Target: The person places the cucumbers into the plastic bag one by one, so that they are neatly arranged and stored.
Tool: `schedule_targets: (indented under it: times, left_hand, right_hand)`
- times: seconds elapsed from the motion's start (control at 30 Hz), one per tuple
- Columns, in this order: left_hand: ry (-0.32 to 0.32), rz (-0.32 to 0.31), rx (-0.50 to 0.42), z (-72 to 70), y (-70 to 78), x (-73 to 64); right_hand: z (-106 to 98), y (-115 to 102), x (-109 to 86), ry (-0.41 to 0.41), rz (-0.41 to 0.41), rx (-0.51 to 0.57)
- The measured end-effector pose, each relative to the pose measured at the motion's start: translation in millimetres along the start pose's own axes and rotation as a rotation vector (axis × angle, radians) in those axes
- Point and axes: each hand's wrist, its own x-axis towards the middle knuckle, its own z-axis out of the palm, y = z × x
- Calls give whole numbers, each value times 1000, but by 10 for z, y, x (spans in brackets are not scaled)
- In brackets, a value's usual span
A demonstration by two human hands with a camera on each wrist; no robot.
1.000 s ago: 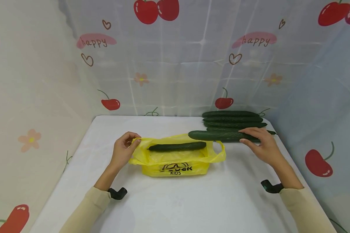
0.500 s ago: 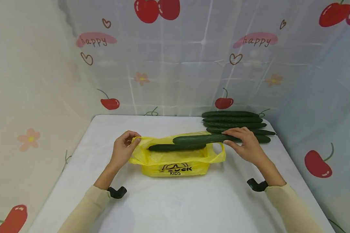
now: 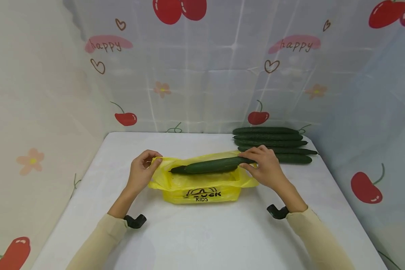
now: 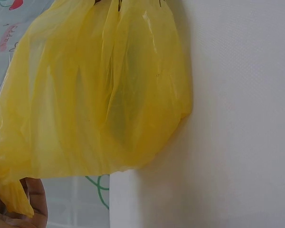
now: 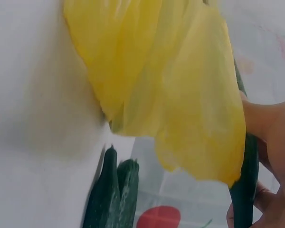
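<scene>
Head view: yellow plastic bag (image 3: 180,197) with a long, dark green cucumber (image 3: 221,164) held across its mouth

Furthest left, my beige sleeve (image 3: 99,238) ends at a black, bent wrist piece (image 3: 135,221). My bare left hand (image 3: 141,173) pinches the bag's left edge between thumb and fingers; the left wrist view also shows the thin film gathered in my grip. Next comes the bag, with black printing and "KIDS" on its front, standing on the white table (image 3: 195,236). Inside lies a second dark green cucumber (image 3: 176,170), its pointed tip showing at the left, the rest largely hidden by the one I hold above it. Whether these two touch, I cannot tell. My bare right hand (image 3: 264,167) grips the long cucumber by its right end, thumb below and fingers above, just over the bag's right side. Beyond it, at the table's far right, five dark green cucumbers (image 3: 273,143) lie side by side before a pale, cherry-printed sheet (image 3: 202,86).
</scene>
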Motion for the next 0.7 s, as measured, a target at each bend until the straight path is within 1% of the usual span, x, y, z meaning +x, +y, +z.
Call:
schedule_targets:
  times: [0.13,0.3,0.53,0.7]
  left_hand:
    - [5,-10,-10,-4,33,4]
    - [10,-20,-5,6,52,-10]
    - [15,-15,-3,11,60,0]
    - [13,-27,-1,9,65,11]
  right_hand:
    - [88,-91,35,-21,-4,-52]
    - [166,-239,67,-51,31,-72]
    - [279,-431,134,-121,96,-60]
    - [364,-527,164,-137,115,-42]
